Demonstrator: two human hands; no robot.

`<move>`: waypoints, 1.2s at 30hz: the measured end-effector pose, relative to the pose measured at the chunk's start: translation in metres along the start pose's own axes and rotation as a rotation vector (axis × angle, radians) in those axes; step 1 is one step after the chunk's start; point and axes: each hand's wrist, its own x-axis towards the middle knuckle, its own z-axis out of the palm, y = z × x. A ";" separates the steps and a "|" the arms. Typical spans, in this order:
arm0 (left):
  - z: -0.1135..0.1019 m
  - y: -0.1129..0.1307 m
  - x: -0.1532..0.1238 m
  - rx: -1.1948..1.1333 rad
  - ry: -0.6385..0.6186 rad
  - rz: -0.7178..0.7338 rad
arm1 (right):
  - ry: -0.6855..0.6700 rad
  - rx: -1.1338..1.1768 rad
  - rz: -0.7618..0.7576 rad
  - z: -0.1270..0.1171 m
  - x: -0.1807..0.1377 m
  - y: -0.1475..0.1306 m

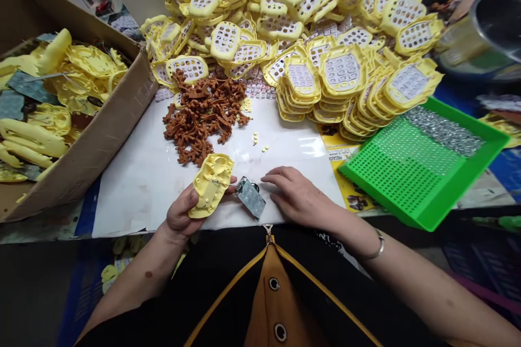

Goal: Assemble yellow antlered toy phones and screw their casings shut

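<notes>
My left hand (pixel 184 215) grips a yellow plastic shell half (pixel 211 187), its hollow inner side facing up. Beside the shell, a grey-green circuit board (pixel 251 198) sits tilted, with a dark round part (pixel 255 186) at its edge. The left fingertips come out from behind the shell close to the board; whether they touch it I cannot tell. Just right of the board, my right hand (pixel 299 198) has its fingers stretched and apart, holding nothing. Brown moulded rubber pieces (pixel 203 114) lie heaped beyond the shell.
A cardboard box (pixel 134 73) of yellow shells and boards stands at left. Stacked yellow housings with button pads (pixel 342 68) fill the back, before a larger pile. At right, a green perforated tray (pixel 382 184) holds small metal screws. Tiny yellow pieces (pixel 255 138) dot the white work surface (pixel 293 143).
</notes>
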 end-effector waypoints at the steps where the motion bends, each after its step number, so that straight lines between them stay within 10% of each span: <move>1: 0.002 0.000 0.000 0.000 -0.006 0.003 | 0.024 -0.015 -0.001 0.004 0.000 0.001; 9: 0.016 0.010 -0.004 0.018 -0.106 0.073 | -0.105 0.142 -0.131 0.015 0.040 -0.002; 17: 0.017 0.025 -0.002 -0.049 -0.115 0.162 | -0.336 1.045 0.098 0.012 0.021 -0.013; 26: 0.022 0.036 0.000 -0.113 -0.255 0.254 | -0.103 1.510 0.118 0.041 0.051 -0.025; 36: 0.010 0.048 -0.001 -0.007 -0.280 0.126 | -0.207 1.707 0.253 0.023 0.043 -0.026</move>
